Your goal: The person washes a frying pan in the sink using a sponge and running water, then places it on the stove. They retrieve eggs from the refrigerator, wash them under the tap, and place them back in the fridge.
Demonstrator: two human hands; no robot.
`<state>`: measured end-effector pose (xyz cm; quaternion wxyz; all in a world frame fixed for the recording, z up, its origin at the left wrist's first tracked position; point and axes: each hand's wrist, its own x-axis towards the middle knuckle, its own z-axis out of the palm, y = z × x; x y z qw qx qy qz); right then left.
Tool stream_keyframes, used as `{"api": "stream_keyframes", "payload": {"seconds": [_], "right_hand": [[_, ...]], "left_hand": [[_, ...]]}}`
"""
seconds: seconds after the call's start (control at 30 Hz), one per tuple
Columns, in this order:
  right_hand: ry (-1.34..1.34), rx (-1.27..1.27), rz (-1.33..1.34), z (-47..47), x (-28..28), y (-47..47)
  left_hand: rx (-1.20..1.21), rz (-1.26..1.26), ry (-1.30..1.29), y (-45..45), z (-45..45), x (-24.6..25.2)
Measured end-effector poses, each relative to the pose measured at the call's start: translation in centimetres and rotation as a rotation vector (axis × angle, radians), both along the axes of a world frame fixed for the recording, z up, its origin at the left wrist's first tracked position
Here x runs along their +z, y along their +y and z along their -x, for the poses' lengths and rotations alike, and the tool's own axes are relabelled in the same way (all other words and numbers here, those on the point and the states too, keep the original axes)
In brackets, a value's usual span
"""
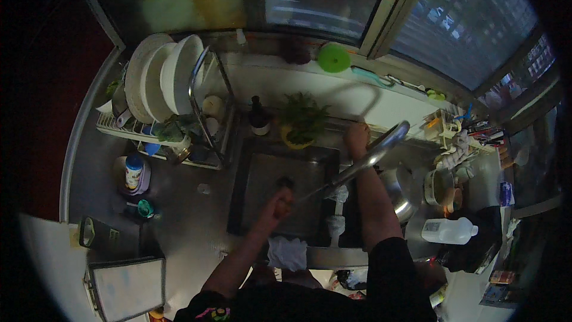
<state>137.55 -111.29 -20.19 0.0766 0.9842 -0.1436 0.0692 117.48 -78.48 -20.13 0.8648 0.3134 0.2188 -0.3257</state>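
My left hand (282,203) is over the sink basin (263,170), its fingers curled beside a small dark item at the drain; whether it holds anything is unclear. A curved metal faucet spout (371,156) arches over the divider and points into this basin. My right hand (357,137) reaches past the spout to the back of the sink, near the faucet base, which is hidden; the fingers look curled. A leafy green plant (304,114) in a yellow pot (297,142) stands behind the basin, beside a dark bottle (258,118). A white cloth (287,254) hangs over the sink's front edge.
A dish rack (134,129) with large white plates stands at the left. At the right are a metal pot (397,192), a translucent plastic jug (449,231) and a utensil holder (438,127). A green round item (334,57) sits on the window ledge.
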Motion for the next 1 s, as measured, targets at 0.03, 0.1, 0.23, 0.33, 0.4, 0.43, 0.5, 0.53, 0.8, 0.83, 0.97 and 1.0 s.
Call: {"api": "stream_keyframes", "payload": {"seconds": [0.03,0.1,0.23,0.33,0.4,0.43,0.5,0.53,0.8,0.83,0.97,1.0], "right_hand": [[0.072,0.008,0.023,0.2,1.4,0.7],[-0.132,0.083,0.010,2.1,3.1,3.1],[-0.006,0.346,-0.405,10.3,2.5,9.9],[0.293,0.551,-0.929,17.9,0.4,15.2],[0.214,0.339,-1.380,20.9,-0.3,19.0],[0.219,0.101,-1.601,21.8,-0.3,20.2],[0.108,-0.009,-1.794,23.0,0.5,21.5],[0.062,-0.097,-1.878,23.4,1.1,22.0],[0.059,0.045,-2.022,23.1,6.2,21.1],[0.100,0.139,-2.107,22.7,6.1,20.5],[-0.046,0.407,-1.392,21.4,2.5,17.2],[0.021,0.306,-1.403,21.7,0.8,16.5]], "left_hand": [[0.000,-0.004,-0.026,0.2,0.1,-0.4],[-0.010,-0.023,-0.075,0.6,0.3,-1.3],[-0.033,-0.053,-0.075,1.7,0.9,-3.3],[-0.071,0.044,-0.150,1.6,0.9,-4.0],[-0.027,-0.035,-0.147,0.9,1.3,-3.6],[0.029,-0.157,-0.092,0.0,1.4,-3.1],[0.116,-0.287,-0.106,-1.4,2.2,-1.7],[0.149,-0.297,-0.183,-1.9,2.4,-0.9],[0.004,-0.324,-0.442,-0.8,2.9,1.2],[-0.079,-0.265,-0.380,0.0,2.8,0.8],[-0.076,-0.017,-0.354,3.5,3.7,-1.4],[-0.057,0.021,-0.352,4.3,4.1,-2.0]]}}
